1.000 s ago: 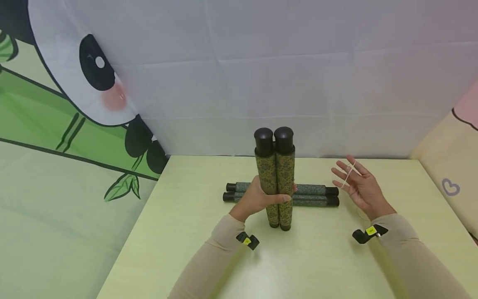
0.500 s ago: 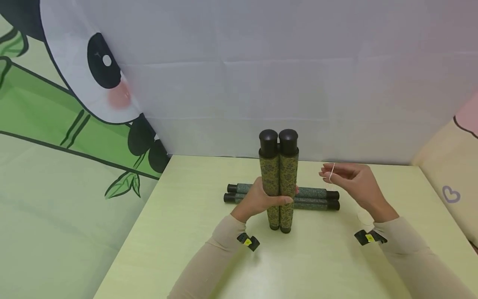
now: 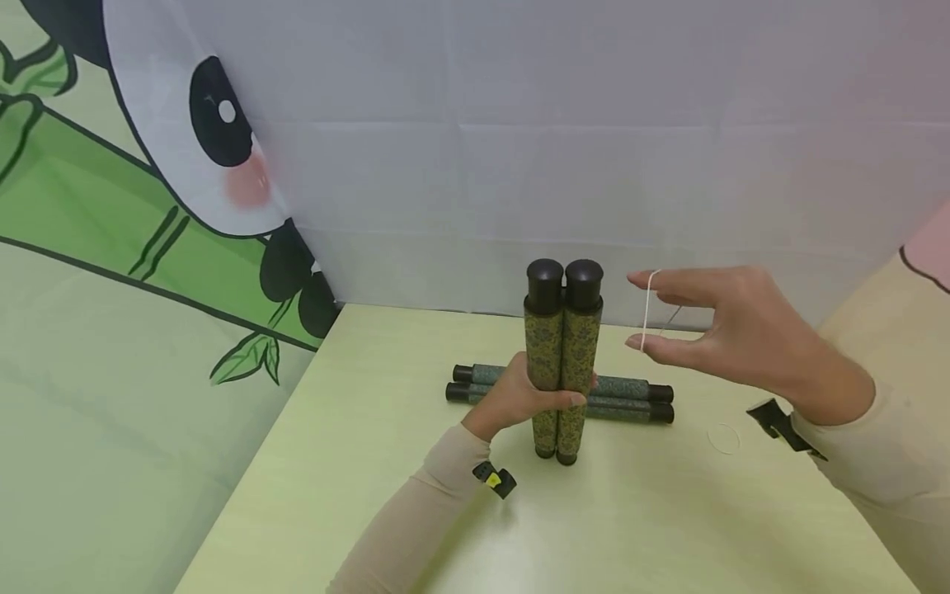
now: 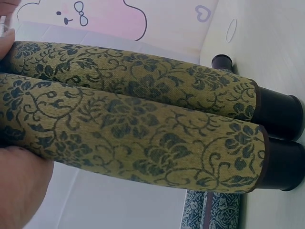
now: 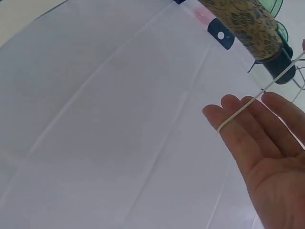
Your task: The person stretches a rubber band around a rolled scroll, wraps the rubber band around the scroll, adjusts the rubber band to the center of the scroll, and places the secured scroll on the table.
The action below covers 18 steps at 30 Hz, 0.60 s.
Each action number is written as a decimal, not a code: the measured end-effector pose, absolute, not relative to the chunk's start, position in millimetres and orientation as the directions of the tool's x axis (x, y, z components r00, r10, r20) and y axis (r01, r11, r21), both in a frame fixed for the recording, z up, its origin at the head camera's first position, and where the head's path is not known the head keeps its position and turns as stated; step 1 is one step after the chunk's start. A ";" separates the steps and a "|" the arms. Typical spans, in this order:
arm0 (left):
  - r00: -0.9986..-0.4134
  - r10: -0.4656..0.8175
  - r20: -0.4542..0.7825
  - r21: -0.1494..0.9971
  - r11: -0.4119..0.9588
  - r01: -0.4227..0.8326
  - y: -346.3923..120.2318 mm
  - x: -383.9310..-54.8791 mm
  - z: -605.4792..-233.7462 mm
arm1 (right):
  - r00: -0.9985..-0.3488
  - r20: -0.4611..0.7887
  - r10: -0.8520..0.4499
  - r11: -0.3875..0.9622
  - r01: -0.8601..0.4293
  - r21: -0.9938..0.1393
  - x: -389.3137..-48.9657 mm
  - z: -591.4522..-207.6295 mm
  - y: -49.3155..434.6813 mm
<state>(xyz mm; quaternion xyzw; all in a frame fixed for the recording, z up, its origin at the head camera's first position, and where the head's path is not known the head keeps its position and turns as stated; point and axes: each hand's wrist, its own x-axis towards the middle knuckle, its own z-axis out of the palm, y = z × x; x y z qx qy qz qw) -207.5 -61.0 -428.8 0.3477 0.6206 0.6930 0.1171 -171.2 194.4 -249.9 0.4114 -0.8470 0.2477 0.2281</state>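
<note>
Head: R fingers point(image 3: 690, 283) w/ band point(image 3: 646, 309) higher

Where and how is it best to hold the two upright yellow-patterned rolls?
Probably round the middle of both rolls, from the left, as the left grip does: they are side by side, slim enough to span together, and their dark top ends are left free.

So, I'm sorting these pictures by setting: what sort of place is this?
Likely an indoor tabletop workspace, perhaps a makeshift recording booth: a pale table, creased cartoon-printed cloth behind it, and small wrist-worn black devices.
</note>
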 end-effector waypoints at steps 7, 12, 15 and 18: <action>-0.735 0.594 0.327 0.945 -0.198 0.261 -61.9 -207.9 -425.7 | -0.507 0.508 -0.696 0.545 -0.834 -0.086 -166.9 -204.1 167.7; -0.727 0.601 0.332 0.943 -0.202 0.264 -61.6 -209.1 -423.3 | -0.550 0.372 -0.748 0.587 -0.809 -0.017 -164.8 -184.7 144.7; -0.724 0.605 0.331 0.943 -0.204 0.261 -61.1 -211.3 -423.4 | -0.550 0.329 -0.768 0.589 -0.808 0.024 -167.1 -176.8 131.7; -0.722 0.610 0.327 0.945 -0.208 0.252 -60.3 -213.1 -423.7 | -0.548 0.277 -0.790 0.585 -0.808 0.069 -170.2 -172.1 120.7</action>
